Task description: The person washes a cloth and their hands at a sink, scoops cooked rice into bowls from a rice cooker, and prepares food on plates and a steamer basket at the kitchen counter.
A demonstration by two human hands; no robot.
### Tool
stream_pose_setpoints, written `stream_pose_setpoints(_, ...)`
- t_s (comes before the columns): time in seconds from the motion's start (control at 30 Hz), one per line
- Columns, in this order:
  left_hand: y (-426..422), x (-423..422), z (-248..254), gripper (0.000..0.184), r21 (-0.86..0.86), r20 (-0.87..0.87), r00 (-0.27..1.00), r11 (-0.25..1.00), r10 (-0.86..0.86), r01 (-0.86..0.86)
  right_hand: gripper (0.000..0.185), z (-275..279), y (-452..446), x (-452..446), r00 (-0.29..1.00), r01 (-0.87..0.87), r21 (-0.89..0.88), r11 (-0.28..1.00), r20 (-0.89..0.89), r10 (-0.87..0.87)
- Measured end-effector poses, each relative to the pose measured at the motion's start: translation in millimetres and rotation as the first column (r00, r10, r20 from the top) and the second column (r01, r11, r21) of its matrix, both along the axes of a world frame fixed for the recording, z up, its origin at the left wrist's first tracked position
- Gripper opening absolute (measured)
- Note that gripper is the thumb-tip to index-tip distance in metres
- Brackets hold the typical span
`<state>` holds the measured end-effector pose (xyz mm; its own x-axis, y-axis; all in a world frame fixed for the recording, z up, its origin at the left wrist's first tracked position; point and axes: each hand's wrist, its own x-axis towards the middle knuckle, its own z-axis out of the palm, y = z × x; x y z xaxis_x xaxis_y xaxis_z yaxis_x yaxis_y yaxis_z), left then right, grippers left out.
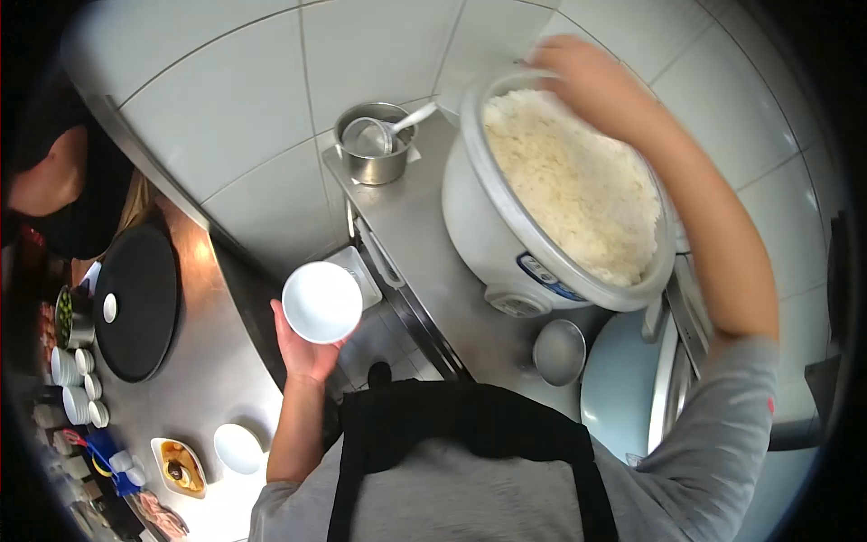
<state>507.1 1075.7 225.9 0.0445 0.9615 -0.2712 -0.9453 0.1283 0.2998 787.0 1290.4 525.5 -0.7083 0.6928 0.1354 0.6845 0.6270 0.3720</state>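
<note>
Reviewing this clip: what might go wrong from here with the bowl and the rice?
1. The left hand holds the white bowl out beside the metal counter, with tiled floor showing below; a slip could drop it.
2. The bowl is apart from the rice cooker, so any rice carried between them might spill.
3. The right hand is blurred near the cooker's rim and might knock it.

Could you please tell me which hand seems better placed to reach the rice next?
Probably the right hand, which is at the far rim of the cooker, close to the rice; the left hand holds a white bowl, apart from the cooker.
</note>
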Motion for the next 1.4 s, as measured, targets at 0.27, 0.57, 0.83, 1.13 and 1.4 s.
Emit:
stream_pose_setpoints(0.27,-81.8,-36.0,-17.0,0.067,-0.168,-0.039,0.975,0.961,0.217,-0.22,0.03,-180.0,135.4,-169.0,0.846,0.419,-0.094,0.903,0.401,-0.351)
stream_pose_setpoints(0.57,-89.9,-74.6,-32.3,0.065,-0.175,-0.021,0.939,0.924,0.342,-0.34,0.026,-171.4,159.0,-186.1,0.84,0.439,-0.076,0.895,0.389,-0.379)
stream_pose_setpoints(0.83,-81.2,-74.0,-25.0,0.066,-0.097,0.047,0.957,0.955,0.287,-0.282,0.029,-85.5,149.6,-210.7,0.748,0.391,-0.051,0.919,0.599,-0.285)
stream_pose_setpoints(1.13,-88.0,-63.5,-14.1,0.063,-0.061,-0.022,0.948,0.946,0.317,-0.318,0.025,-95.7,117.1,-194.5,0.854,0.404,-0.064,0.912,0.383,-0.352)
stream_pose_setpoints(1.4,-96.7,-58.2,-8.0,0.064,-0.072,-0.064,0.945,0.943,0.32,-0.325,0.023,-118.1,121.5,-173.1,0.792,0.486,-0.091,0.869,0.467,-0.393)
